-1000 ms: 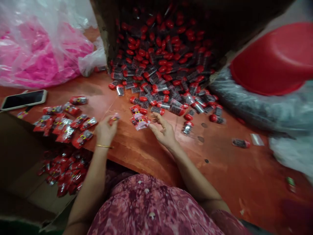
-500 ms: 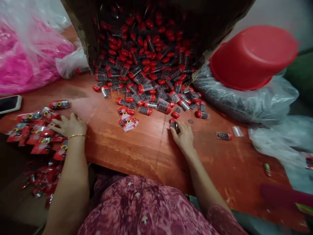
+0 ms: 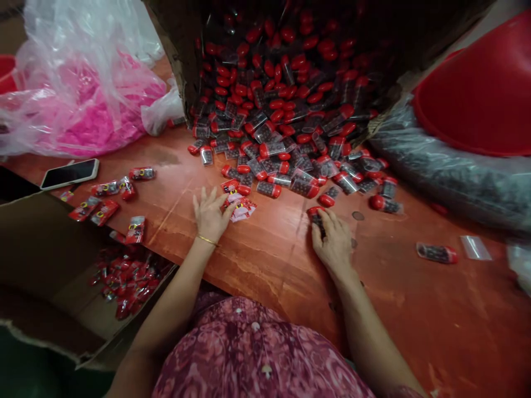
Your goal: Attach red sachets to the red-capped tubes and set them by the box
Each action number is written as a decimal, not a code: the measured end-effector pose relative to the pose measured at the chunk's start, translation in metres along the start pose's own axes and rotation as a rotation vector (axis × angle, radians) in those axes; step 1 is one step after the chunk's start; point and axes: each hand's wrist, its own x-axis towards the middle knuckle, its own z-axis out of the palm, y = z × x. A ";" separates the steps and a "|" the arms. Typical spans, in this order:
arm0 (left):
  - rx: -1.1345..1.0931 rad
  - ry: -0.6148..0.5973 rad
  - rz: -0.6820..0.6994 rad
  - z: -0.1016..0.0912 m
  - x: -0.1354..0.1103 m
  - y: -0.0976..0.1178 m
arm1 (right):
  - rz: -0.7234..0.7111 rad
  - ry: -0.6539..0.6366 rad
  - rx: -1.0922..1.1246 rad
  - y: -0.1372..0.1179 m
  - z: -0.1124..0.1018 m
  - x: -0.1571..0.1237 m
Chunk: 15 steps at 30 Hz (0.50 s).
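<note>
My left hand [image 3: 211, 214] lies flat on the reddish table [image 3: 265, 260] with fingers spread, its tips touching a small stack of red-and-white flat packets [image 3: 239, 205]. My right hand [image 3: 333, 239] curls its fingers over one red-capped clear tube [image 3: 314, 213] lying on the table. Behind both hands a big heap of red-capped tubes [image 3: 282, 116] spills out of a tipped cardboard box [image 3: 176, 50]. Filled red packets [image 3: 105, 190] lie scattered at the left.
An open cardboard box [image 3: 50, 265] with several filled packets sits below the table's left edge. A phone [image 3: 69, 173] lies at the left, a pink-filled plastic bag [image 3: 83, 99] behind it. A red basin [image 3: 477, 99] rests on a dark plastic bag at the right; a stray tube [image 3: 437, 253] lies nearby.
My left hand left the filled packets at the left and came back to the flat packets in the middle. Fewer packets lie on the table's left. My right hand stayed on the tube.
</note>
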 end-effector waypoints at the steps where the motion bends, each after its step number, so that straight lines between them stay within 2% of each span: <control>1: 0.004 -0.027 -0.001 0.005 0.002 0.001 | 0.006 -0.005 0.014 0.001 0.000 0.000; 4: 0.018 -0.078 0.005 0.012 0.006 0.000 | 0.026 -0.019 0.043 0.001 -0.001 0.000; 8: 0.010 -0.045 -0.014 0.014 0.003 0.004 | 0.041 -0.014 0.042 0.000 0.000 0.002; 15: -0.042 -0.060 0.030 0.005 -0.006 0.009 | 0.013 0.005 0.002 0.001 0.002 0.003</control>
